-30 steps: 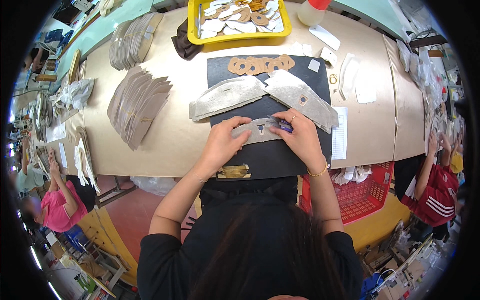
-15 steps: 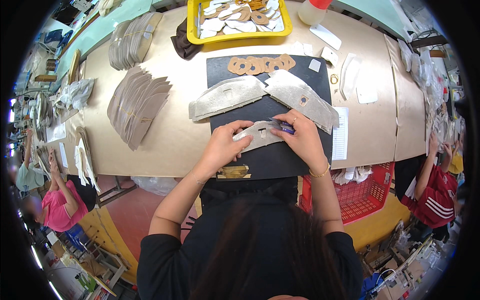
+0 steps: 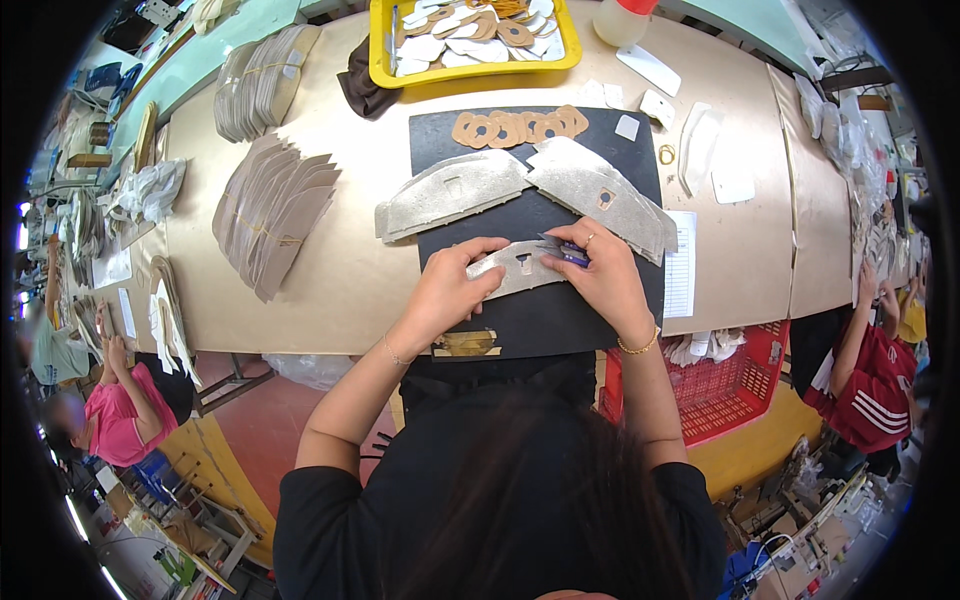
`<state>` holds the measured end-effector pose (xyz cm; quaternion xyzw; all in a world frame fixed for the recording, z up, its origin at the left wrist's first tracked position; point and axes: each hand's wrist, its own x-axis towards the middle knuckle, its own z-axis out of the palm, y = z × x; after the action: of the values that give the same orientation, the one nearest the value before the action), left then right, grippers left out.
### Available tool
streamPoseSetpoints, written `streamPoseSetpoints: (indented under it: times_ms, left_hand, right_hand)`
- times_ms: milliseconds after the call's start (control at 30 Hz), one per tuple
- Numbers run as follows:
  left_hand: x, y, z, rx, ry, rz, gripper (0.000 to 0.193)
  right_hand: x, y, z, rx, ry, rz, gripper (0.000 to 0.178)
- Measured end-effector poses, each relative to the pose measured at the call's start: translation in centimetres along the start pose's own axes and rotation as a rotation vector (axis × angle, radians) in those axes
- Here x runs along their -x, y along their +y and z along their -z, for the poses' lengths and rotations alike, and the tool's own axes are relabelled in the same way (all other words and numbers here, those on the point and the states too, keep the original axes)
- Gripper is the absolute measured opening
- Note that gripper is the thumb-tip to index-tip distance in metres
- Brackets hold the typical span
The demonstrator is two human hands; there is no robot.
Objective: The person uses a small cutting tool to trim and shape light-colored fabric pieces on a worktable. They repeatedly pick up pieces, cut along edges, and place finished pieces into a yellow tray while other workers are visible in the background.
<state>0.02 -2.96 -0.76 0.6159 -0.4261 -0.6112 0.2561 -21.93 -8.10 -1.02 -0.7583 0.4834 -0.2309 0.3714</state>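
Note:
A curved grey material piece (image 3: 524, 268) with a small T-shaped cutout lies over the black mat (image 3: 470, 322). My left hand (image 3: 450, 290) pinches its left end, thumb on top and fingers partly out of sight beneath. At the right end, my right hand (image 3: 610, 278) is closed round a small purple-handled tool (image 3: 574, 254) with a dark tip, of a kind I cannot make out. Just beyond lie two stacks of similar grey pieces, a left stack (image 3: 452, 196) and a right stack (image 3: 600, 196). Behind them runs a row of tan ring-shaped pieces (image 3: 518, 127).
At the back stands a yellow tray (image 3: 476, 74) of white and tan pieces. Banded stacks of panels (image 3: 275, 215) lie left. To the right are a printed sheet (image 3: 680, 265) and white pieces (image 3: 700, 150). A red basket (image 3: 735, 385) sits below the table edge. People work on both sides.

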Motion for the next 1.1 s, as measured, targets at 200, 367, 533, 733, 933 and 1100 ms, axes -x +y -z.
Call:
streamPoseSetpoints:
  times_ms: [200,367,533,733,933,1100]
  left_hand:
    - [0.1,-0.3,0.1,0.001,0.028,-0.02,0.032]
    - [-0.2,-0.7,0.1,-0.192,0.121,-0.196,0.031]
    - [-0.2,-0.7,0.2,-0.27,0.16,-0.285,0.029]
    - [-0.1,-0.3,0.3,-0.24,0.148,-0.257,0.029]
    - [-0.3,-0.6,0.4,-0.25,0.149,-0.28,0.029]
    - [-0.6,-1.1,0.3,-0.243,0.151,-0.338,0.029]
  right_hand:
    - [0.2,-0.1,-0.2,-0.005,0.035,0.01,0.03]
    - [0.7,-0.2,-0.8,-0.009,0.096,-0.009,0.028]
    - [1.0,-0.3,-1.2,-0.02,0.129,-0.012,0.027]
    - [1.0,-0.4,-1.4,0.003,0.132,-0.027,0.026]
    - [0.9,-0.3,-1.5,0.034,0.126,-0.033,0.027]
    - [1.0,-0.3,-1.5,0.037,0.126,-0.03,0.027]
